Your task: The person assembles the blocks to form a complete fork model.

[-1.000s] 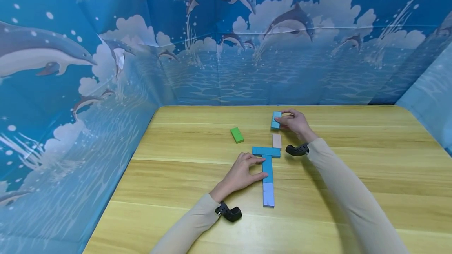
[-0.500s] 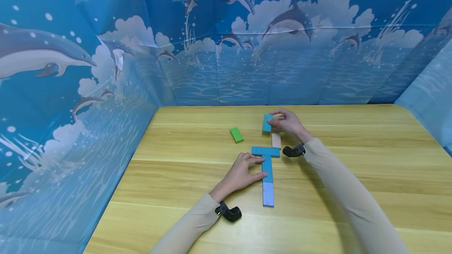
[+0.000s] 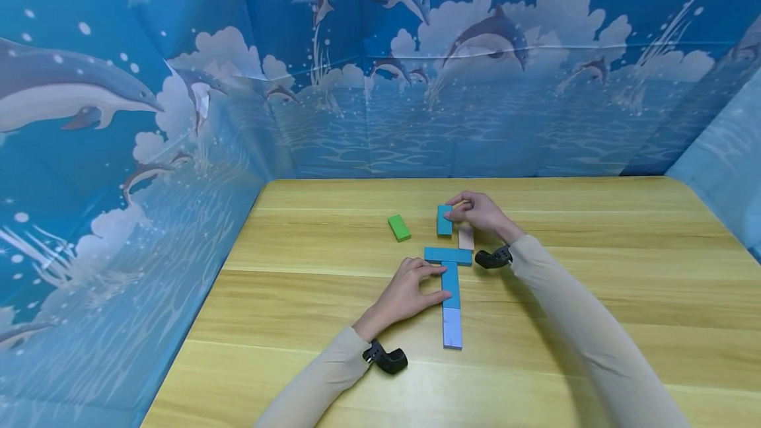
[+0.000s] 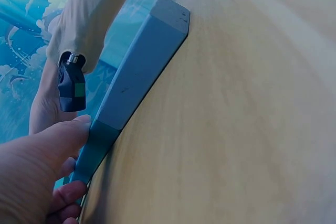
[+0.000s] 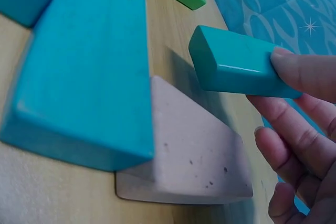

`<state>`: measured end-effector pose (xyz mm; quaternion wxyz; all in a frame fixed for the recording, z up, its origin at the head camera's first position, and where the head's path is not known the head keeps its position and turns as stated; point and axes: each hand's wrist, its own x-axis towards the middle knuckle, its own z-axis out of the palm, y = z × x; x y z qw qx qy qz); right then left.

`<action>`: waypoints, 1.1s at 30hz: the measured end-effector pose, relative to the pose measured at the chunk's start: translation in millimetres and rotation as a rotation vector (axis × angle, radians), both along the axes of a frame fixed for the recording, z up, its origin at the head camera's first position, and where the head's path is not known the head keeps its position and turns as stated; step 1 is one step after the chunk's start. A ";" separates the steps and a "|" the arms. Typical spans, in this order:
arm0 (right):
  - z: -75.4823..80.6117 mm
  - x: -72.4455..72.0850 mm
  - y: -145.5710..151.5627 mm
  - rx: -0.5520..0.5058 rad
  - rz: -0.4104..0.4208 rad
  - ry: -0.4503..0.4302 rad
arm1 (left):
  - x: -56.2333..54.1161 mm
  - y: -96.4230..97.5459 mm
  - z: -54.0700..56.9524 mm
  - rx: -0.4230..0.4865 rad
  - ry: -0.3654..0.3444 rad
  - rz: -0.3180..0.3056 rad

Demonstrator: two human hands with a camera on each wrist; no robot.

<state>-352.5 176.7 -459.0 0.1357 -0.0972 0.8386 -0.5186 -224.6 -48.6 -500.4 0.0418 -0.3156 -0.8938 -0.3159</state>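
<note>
In the head view, several flat blocks lie joined in a T: a blue crossbar block (image 3: 448, 255), a blue stem block (image 3: 450, 285) and a lavender block (image 3: 452, 328) at the near end. My left hand (image 3: 409, 289) rests its thumb and fingertips along the left side of the blue stem block, fingers relaxed. Beyond the crossbar, my right hand (image 3: 480, 211) pinches a turquoise block (image 5: 236, 61) between thumb and fingers. That block hangs above the table, as the right wrist view shows. A pale pink block (image 5: 197, 145) touches the crossbar's far right end.
A green block (image 3: 399, 228) lies on the wooden table (image 3: 297, 296) left of the turquoise block. A dolphin-printed blue curtain (image 3: 380, 124) hangs behind the table's far edge and along its left side.
My right hand has carried the turquoise block left and then nearer, from beyond the pink block to a spot beyond the crossbar. My left hand has stayed in place.
</note>
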 end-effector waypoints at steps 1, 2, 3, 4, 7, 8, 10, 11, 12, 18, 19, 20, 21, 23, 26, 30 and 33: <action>-0.3 0.1 -0.2 0.003 0.002 -0.001 | 0.1 0.0 0.0 0.000 0.000 -0.001; -0.6 0.3 -0.4 0.004 0.003 -0.001 | 0.1 0.1 -0.1 0.001 0.000 -0.001; -0.9 0.5 -0.6 0.005 0.003 -0.002 | 0.2 0.1 -0.1 0.002 0.001 -0.002; -1.0 0.7 -0.8 0.004 0.001 -0.003 | 0.3 0.1 -0.1 0.003 0.002 -0.002; -1.3 1.1 -1.2 -0.002 0.003 0.000 | 0.3 0.2 -0.2 0.005 0.006 -0.002; -1.3 1.2 -1.2 -0.004 0.003 0.001 | 0.2 0.1 -0.3 0.007 0.007 -0.001; -1.5 1.2 -0.9 -0.011 0.004 0.003 | 0.0 0.3 -0.2 0.012 0.008 -0.002; -1.5 1.2 -0.8 -0.014 0.004 0.004 | 0.0 0.3 0.0 0.016 0.008 -0.003; -1.6 1.1 -0.6 -0.020 -0.001 0.002 | 0.0 0.2 0.2 0.021 0.007 -0.003; -1.5 1.5 -0.6 -0.043 0.007 0.003 | 0.3 -0.4 1.1 0.044 -0.014 -0.011; -1.5 1.5 -0.5 -0.044 0.009 0.003 | 0.3 -0.4 1.0 0.040 -0.018 -0.017; -1.5 1.5 -0.3 -0.047 0.005 -0.001 | 0.3 -0.4 0.8 0.036 -0.023 -0.023; -1.7 1.5 -0.2 -0.047 0.007 0.000 | 0.1 -0.4 0.5 0.029 -0.026 -0.030; -1.9 1.7 0.0 -0.046 0.008 0.000 | -0.5 -0.2 -0.1 0.008 -0.025 -0.041; -2.8 1.5 0.2 -0.042 0.004 -0.001 | -0.4 0.1 -0.1 -0.018 -0.023 -0.050; -3.4 1.3 0.4 -0.043 -0.001 -0.005 | 0.6 0.3 -0.1 -0.041 -0.016 -0.050; -3.7 1.5 1.0 -0.046 -0.003 -0.006 | 1.1 0.3 -0.1 -0.045 -0.015 -0.049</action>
